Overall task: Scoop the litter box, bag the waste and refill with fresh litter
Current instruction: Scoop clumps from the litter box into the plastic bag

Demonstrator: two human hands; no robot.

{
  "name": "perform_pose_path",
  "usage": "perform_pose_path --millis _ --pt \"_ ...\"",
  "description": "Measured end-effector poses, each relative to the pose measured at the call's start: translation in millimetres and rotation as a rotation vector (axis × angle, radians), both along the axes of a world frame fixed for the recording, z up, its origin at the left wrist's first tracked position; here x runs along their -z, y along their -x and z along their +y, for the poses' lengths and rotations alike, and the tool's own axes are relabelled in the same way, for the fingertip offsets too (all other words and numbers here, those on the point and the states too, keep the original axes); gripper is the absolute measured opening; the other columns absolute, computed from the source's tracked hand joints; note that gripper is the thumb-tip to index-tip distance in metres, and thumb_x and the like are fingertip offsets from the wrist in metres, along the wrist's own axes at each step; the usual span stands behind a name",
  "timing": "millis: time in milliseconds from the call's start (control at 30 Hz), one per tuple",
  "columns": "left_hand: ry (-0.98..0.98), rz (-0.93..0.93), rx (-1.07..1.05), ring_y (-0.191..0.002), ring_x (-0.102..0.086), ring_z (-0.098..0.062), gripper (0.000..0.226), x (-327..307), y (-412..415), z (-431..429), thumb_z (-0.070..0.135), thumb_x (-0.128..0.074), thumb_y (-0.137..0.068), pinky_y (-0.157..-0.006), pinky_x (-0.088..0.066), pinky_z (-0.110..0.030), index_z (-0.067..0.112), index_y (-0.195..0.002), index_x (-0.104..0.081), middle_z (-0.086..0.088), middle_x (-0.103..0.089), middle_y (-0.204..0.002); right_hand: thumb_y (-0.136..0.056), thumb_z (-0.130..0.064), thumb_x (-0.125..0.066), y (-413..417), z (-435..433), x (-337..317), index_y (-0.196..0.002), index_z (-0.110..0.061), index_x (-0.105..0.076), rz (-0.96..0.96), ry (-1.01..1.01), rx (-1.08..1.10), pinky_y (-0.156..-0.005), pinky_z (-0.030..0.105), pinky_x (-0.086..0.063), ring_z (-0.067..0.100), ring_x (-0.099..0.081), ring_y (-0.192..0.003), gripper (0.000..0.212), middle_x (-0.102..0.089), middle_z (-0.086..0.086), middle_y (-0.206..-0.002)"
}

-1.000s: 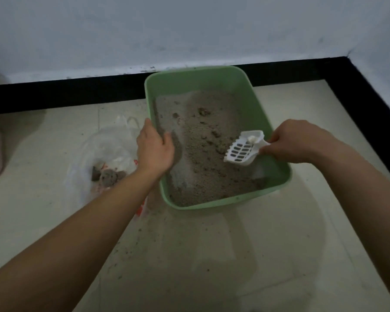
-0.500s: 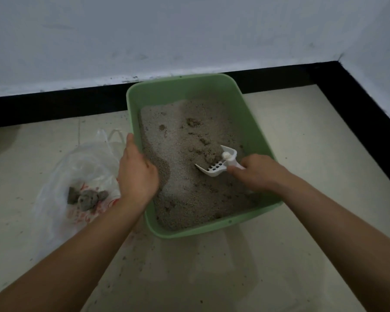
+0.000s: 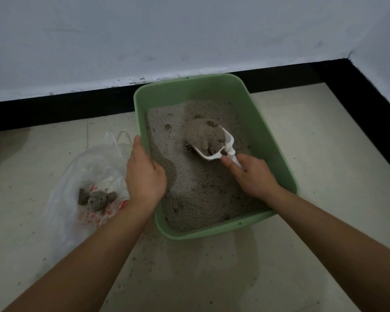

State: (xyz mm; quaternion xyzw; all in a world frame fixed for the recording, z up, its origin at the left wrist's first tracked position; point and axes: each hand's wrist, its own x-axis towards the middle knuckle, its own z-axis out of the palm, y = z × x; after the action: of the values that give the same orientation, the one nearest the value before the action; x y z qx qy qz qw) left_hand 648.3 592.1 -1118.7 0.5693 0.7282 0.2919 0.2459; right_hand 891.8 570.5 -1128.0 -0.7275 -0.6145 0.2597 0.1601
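A green litter box (image 3: 268, 140) holding grey litter (image 3: 189, 194) stands on the tiled floor by the wall. My left hand (image 3: 144, 174) grips the box's left rim. My right hand (image 3: 254, 176) holds the handle of a white slotted scoop (image 3: 225, 145), which is lifted over the litter and heaped with litter and clumps. To the left of the box lies a clear plastic bag (image 3: 77, 181) with a few grey waste clumps (image 3: 95, 198) inside.
A white wall with a black skirting (image 3: 54, 111) runs behind the box and turns along the right side. Scattered litter grains (image 3: 149, 255) dot the pale floor tiles in front of the box.
The scoop went from empty above the litter, dug into it, and now comes up full and further back in the box. My left hand stays on the rim.
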Motion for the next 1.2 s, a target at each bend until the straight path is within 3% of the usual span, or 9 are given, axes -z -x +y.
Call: perform_pose_path --millis 267,500,733,967,1200 --pt "0.029 -0.103 -0.049 -0.127 -0.049 -0.033 0.054 -6.7 -1.5 -4.3 0.015 -0.033 -0.102 -0.107 -0.04 -0.048 0.018 -0.154 -0.018 -0.009 -0.048 -0.145 -0.094 -0.06 -0.047 -3.5 -12.7 -21.0 -0.069 -0.01 -0.045 0.047 -0.111 0.033 -0.053 0.034 -0.037 0.014 -0.043 -0.053 0.055 -0.047 -0.002 -0.059" --pt "0.044 -0.195 -0.078 -0.131 -0.046 -0.029 0.051 -10.9 -2.2 -8.0 0.018 -0.032 -0.105 -0.111 -0.034 -0.043 0.021 -0.155 -0.02 -0.006 -0.048 -0.146 -0.092 -0.063 -0.046 -4.0 -22.6 -29.6 -0.072 -0.009 -0.048 0.009 -0.127 0.022 -0.053 0.034 -0.038 0.015 -0.046 -0.053 0.058 -0.05 0.001 -0.059" --pt "0.05 -0.216 -0.082 -0.132 -0.044 -0.028 0.05 -13.6 -3.6 -8.9 0.017 -0.03 -0.106 -0.108 -0.033 -0.035 0.019 -0.155 -0.02 -0.006 -0.045 -0.149 -0.091 -0.066 -0.044 0.2 -20.2 -36.7 -0.074 -0.009 -0.05 -0.003 -0.154 -0.014 -0.053 0.034 -0.04 0.018 -0.052 -0.055 0.059 -0.054 0.001 -0.06" --pt "0.047 -0.217 -0.086 -0.134 -0.043 -0.029 0.05 -12.2 -3.3 -7.5 0.018 -0.031 -0.105 -0.113 -0.032 -0.042 0.02 -0.155 -0.021 -0.005 -0.044 -0.149 -0.091 -0.066 -0.044 -1.2 -23.6 -36.9 -0.072 -0.012 -0.048 0.004 -0.136 -0.035 -0.052 0.036 -0.041 0.016 -0.049 -0.052 0.058 -0.053 0.003 -0.058" --pt "0.037 -0.225 -0.081 -0.136 -0.041 -0.028 0.05 -11.4 -3.0 -7.2 0.018 -0.031 -0.105 -0.112 -0.031 -0.038 0.019 -0.154 -0.021 -0.005 -0.042 -0.151 -0.09 -0.068 -0.042 0.4 -24.6 -37.8 -0.07 -0.014 -0.047 -0.026 -0.146 -0.051 -0.05 0.034 -0.038 0.015 -0.049 -0.05 0.058 -0.051 0.0 -0.056"
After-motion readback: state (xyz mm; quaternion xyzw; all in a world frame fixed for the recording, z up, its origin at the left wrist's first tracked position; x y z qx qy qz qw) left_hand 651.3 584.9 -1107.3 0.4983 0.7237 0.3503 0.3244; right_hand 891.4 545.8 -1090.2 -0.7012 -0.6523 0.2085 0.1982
